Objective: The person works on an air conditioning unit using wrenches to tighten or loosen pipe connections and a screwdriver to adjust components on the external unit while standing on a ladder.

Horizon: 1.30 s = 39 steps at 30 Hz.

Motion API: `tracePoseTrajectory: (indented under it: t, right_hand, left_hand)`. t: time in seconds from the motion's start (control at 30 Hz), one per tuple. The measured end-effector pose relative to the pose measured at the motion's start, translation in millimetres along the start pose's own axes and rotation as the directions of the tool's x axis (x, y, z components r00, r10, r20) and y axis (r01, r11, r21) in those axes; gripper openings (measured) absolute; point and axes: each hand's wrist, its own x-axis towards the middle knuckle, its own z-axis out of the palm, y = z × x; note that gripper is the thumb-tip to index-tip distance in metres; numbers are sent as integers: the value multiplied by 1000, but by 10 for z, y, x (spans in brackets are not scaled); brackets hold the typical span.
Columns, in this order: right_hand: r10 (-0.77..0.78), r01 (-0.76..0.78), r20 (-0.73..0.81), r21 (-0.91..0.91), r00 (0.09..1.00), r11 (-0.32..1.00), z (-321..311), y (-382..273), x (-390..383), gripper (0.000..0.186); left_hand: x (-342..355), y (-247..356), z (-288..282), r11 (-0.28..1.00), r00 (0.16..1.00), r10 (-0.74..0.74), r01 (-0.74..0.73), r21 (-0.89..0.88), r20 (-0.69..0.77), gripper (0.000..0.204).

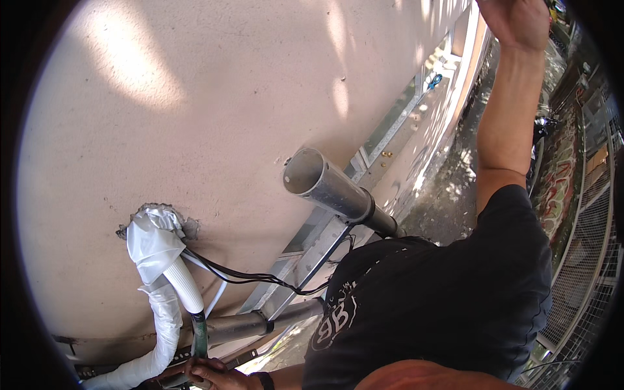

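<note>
At the lower edge, my left hand (pixel 218 375) has its fingers closed around the lower end of a dark green tube (pixel 199 338). A black band joins that tube to a white ribbed hose (pixel 184 285). Above, loose white plastic wrap (pixel 153 244) covers the hose where it leaves a rough hole in the wall. A thick white-wrapped pipe (pixel 162 325) bends down beside it to the left. Black cables (pixel 260 278) run from the hole toward my body. My right arm is raised, and the right hand (pixel 517 23) is cut off by the top edge, its fingers out of view.
A wide grey pipe (pixel 331 188) with an open top stands close to the pale wall (pixel 214 130). Another grey pipe (pixel 237 327) runs low along it. Small brass fittings (pixel 387 155) and a blue object (pixel 434 81) lie on a ledge. Wire mesh fencing (pixel 585 260) stands right.
</note>
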Motion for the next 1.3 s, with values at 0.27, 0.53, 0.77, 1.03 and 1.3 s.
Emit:
tracePoseTrajectory:
  t: [0.27, 0.53, 0.77, 1.03, 1.3]
  right_hand:
    - [465, -659, -880, 404, -93, 634, -1450, 2183, -4050, 8]
    - [505, -772, -657, 634, -559, -30, -512, 2603, -6323, 14]
    - [421, -994, -907, -62, 19, -89, -968, 2844, -6288, 26]
    - [425, -760, -709, -646, 563, -73, -1709, 3149, -4945, 34]
    - [615, -548, -580, -792, 535, -270, -1845, 3559, -4635, 45]
  left_hand:
    - [251, -501, 90, 669, 845, 404, -534, 517, 349, 29]
    - [-8, -903, 292, 966, 890, -93, -28, 258, 446, 31]
    - [-195, -1031, 51, 924, 772, -316, 120, 362, 551, 32]
    - [-390, -912, -235, 816, 627, -529, 194, 544, 571, 34]
    - [-457, -794, -310, 737, 492, -645, 195, 647, 585, 35]
